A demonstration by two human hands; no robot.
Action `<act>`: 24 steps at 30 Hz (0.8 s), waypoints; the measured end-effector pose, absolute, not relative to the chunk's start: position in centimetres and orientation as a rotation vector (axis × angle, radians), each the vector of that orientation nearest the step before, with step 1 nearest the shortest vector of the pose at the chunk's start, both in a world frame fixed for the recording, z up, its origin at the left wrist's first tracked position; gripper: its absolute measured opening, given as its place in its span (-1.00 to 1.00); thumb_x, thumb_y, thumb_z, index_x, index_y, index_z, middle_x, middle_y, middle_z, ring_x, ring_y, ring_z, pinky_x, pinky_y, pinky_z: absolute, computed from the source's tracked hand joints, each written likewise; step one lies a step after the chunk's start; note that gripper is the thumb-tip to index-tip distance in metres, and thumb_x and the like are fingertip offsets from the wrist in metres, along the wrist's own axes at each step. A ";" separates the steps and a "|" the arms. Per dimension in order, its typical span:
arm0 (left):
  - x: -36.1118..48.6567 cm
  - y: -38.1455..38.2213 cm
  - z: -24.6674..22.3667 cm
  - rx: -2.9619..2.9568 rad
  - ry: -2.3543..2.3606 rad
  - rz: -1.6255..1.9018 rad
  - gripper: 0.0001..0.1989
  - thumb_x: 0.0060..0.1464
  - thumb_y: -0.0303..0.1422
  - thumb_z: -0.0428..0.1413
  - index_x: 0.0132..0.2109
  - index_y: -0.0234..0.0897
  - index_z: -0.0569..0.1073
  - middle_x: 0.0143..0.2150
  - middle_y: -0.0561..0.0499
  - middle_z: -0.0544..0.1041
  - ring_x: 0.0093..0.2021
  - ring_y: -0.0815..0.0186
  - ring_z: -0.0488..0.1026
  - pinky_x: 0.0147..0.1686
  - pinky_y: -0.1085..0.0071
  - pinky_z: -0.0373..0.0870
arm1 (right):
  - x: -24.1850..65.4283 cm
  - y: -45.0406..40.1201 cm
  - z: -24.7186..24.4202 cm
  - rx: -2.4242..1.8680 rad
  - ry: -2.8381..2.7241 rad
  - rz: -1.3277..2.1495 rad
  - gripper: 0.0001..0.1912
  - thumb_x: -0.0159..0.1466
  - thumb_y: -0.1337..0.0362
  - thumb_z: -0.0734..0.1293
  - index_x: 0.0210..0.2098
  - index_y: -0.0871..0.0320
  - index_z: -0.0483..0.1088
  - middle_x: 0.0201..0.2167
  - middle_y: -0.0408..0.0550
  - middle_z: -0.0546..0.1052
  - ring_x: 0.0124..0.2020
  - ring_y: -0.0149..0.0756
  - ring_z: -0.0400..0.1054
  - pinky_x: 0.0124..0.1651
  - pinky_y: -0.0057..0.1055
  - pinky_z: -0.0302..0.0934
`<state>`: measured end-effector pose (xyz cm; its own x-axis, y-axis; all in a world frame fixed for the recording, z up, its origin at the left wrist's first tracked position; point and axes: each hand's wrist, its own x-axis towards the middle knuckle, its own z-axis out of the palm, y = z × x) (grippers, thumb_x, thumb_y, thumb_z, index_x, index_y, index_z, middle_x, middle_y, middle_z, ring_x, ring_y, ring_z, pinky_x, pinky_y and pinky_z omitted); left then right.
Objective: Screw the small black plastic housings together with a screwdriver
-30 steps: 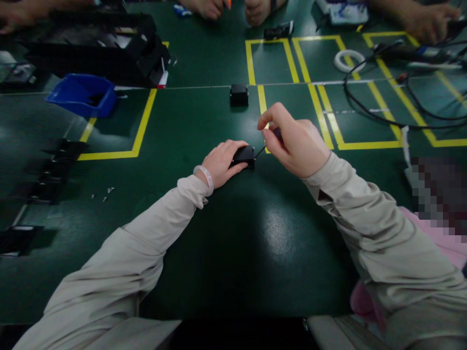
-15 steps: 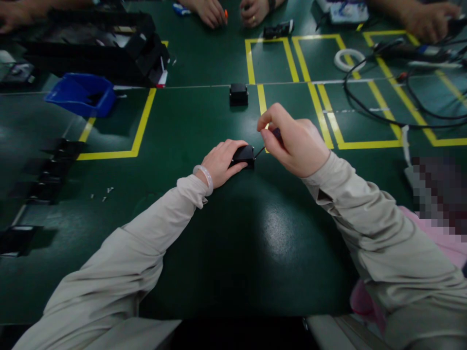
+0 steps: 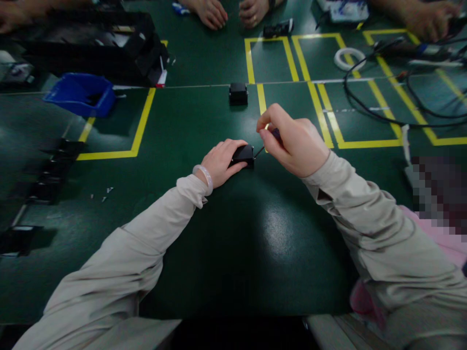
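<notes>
1. Fingers (image 3: 238,167) of the left hand (image 3: 219,161) are clamped on a small black block (image 3: 243,154), thumb along its near side; the block sits on the green desk (image 3: 219,233), in front of the person.
2. The right hand (image 3: 295,143) has its fingers curled around the dark handle of a thin-shafted tool (image 3: 276,134); the handle is partly hidden. The shaft slants down to the block's right end.
3. A second black block (image 3: 238,94) stands beyond both hands, well apart from them.
4. To the left lie a few small metal pieces (image 3: 104,199), with dark parts (image 3: 49,177) farther left and a blue bin (image 3: 65,97) beyond.
5. Across the desk, a co-worker's two hands (image 3: 211,12) rest near the far edge of view.
</notes>
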<state>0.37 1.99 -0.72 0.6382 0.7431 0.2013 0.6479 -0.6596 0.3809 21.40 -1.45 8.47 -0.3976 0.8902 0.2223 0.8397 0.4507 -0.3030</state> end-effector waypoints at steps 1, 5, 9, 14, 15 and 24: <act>0.4 2.0 -0.7 2.588 1.126 0.499 -0.54 0.25 -0.24 0.07 0.22 -0.33 0.27 0.09 -0.20 0.41 0.05 0.06 0.39 0.10 0.12 0.34 | 21.4 -1.4 8.4 -1.459 -2.357 0.195 -0.61 0.41 0.14 0.01 0.01 0.19 0.30 -0.35 -0.03 0.51 -0.35 -0.27 0.43 -0.21 -0.34 0.21; 0.3 2.1 -0.9 2.596 1.123 0.509 -0.55 0.25 -0.23 0.07 0.21 -0.34 0.28 0.09 -0.20 0.42 0.05 0.05 0.39 0.10 0.11 0.34 | 21.7 -1.2 8.0 -1.418 -2.366 0.162 -0.54 0.42 0.02 -0.03 -0.04 0.17 0.31 -0.36 -0.04 0.51 -0.36 -0.26 0.43 -0.23 -0.33 0.19; 0.3 2.1 -0.9 2.597 1.114 0.518 -0.54 0.25 -0.24 0.07 0.22 -0.34 0.28 0.10 -0.20 0.42 0.07 0.05 0.39 0.11 0.10 0.34 | 21.6 -1.2 8.0 -1.427 -2.356 0.176 -0.55 0.42 0.06 -0.05 -0.03 0.19 0.30 -0.37 -0.03 0.50 -0.37 -0.25 0.42 -0.23 -0.33 0.20; 0.3 2.0 -0.9 2.590 1.123 0.510 -0.55 0.25 -0.24 0.07 0.21 -0.32 0.27 0.11 -0.19 0.42 0.08 0.06 0.39 0.12 0.11 0.34 | 21.4 -1.5 8.3 -1.472 -2.306 0.178 -0.64 0.39 0.22 0.03 0.09 0.18 0.22 -0.40 -0.08 0.49 -0.46 -0.33 0.37 -0.25 -0.35 0.21; 0.3 2.0 -0.9 2.591 1.124 0.510 -0.55 0.25 -0.24 0.07 0.21 -0.32 0.27 0.11 -0.19 0.42 0.08 0.06 0.39 0.11 0.11 0.34 | 21.3 -1.5 8.3 -1.480 -2.301 0.164 -0.63 0.38 0.23 0.03 0.10 0.18 0.21 -0.41 -0.08 0.48 -0.48 -0.34 0.35 -0.27 -0.35 0.20; 0.3 2.0 -0.8 2.586 1.123 0.511 -0.56 0.25 -0.24 0.07 0.21 -0.31 0.28 0.10 -0.18 0.42 0.06 0.06 0.39 0.10 0.11 0.34 | 21.5 -1.6 8.1 -1.470 -2.345 -0.036 -0.61 0.38 0.20 0.02 0.00 0.16 0.36 -0.52 -0.12 0.42 -0.51 -0.33 0.33 -0.37 -0.38 0.12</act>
<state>0.35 1.98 -0.84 0.6364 0.7425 0.2091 0.6452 -0.6609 0.3833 21.46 -1.55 8.09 -0.3867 0.8640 0.3224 0.8734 0.4554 -0.1726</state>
